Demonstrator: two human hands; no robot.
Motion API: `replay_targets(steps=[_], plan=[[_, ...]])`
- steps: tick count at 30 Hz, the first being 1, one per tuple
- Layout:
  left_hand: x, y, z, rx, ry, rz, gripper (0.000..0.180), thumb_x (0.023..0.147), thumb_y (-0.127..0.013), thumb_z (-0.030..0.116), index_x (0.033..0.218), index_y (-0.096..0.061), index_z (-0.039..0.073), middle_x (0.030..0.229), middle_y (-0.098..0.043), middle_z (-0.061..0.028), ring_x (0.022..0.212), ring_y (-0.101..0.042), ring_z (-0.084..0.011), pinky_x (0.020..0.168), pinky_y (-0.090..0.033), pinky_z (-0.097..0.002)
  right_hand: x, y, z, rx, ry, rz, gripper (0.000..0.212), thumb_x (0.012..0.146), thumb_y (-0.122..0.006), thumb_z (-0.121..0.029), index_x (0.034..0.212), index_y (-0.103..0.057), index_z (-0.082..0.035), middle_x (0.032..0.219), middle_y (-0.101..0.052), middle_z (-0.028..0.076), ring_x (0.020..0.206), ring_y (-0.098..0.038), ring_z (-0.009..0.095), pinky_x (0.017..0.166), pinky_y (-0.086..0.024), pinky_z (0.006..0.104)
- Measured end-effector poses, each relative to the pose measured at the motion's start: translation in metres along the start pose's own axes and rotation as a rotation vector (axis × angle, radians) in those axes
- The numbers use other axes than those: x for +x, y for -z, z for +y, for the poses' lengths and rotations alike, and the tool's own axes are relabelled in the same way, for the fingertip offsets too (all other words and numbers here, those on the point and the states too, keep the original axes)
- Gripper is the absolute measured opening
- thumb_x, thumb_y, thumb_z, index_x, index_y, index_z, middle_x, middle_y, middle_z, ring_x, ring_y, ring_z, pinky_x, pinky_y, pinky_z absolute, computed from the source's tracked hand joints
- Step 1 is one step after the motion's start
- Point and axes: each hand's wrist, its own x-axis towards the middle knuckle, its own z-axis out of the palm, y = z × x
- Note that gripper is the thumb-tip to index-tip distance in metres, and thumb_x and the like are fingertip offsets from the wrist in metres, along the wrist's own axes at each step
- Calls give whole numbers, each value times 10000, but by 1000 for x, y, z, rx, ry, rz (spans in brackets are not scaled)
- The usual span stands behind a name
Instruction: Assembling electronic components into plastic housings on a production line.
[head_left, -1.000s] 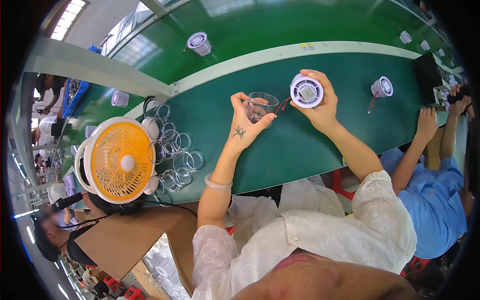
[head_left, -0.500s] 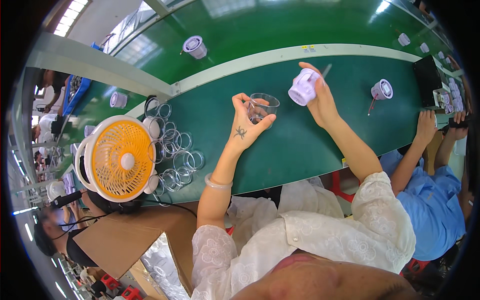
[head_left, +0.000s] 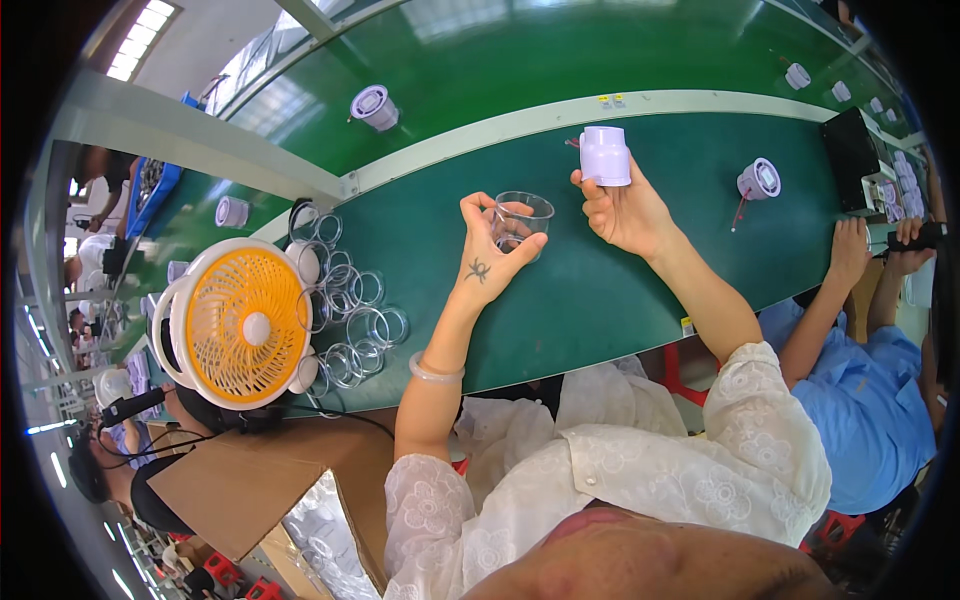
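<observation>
My left hand grips a clear plastic cup, its wide mouth tipped upward, fingers behind and thumb across the near side. To the right, my right hand holds up a lilac cylindrical housing from below, with a short reddish wire sticking out at its left. The housing and the cup are apart, both above the green work surface. A second lilac housing with a red wire lies on the table further right.
Several clear plastic cups cluster at the left beside a white and orange fan. An open cardboard box is below it. More lilac housings sit on the green belt beyond the pale rail. At right, a co-worker's hands are by a black device.
My right hand has turned the lilac housing from tilted to nearly upright. My left hand with the cup has barely moved. Housings on the far belt have shifted left.
</observation>
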Motion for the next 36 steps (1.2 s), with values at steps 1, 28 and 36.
replay_targets(steps=[1,28,36], plan=[[0,0,0,2,-6,-3,551,678,-658,67,950,-180,87,959,-451,-147,741,-496,-143,581,-433,-228,1,-2,0,9,-12,28,567,854,-287,-497,1010,-440,25,801,-598,79,582,-517,135,548,-469,280],[-6,-3,10,982,-515,110,509,595,-674,95,1081,-526,130,1107,-392,-200,976,-422,-353,804,-372,-391,2,-30,23,-2473,940,23,187,609,-613,-89,786,-553,-85,856,-480,69,747,-479,234,625,-381,337],[-9,-6,5,894,-595,35,314,708,-578,149,1015,-546,88,1103,-391,-180,1000,-389,-349,838,-336,-412,-9,-36,28,-2452,1092,-99,233,563,-646,-73,776,-551,-83,888,-491,92,746,-486,260,622,-378,350]])
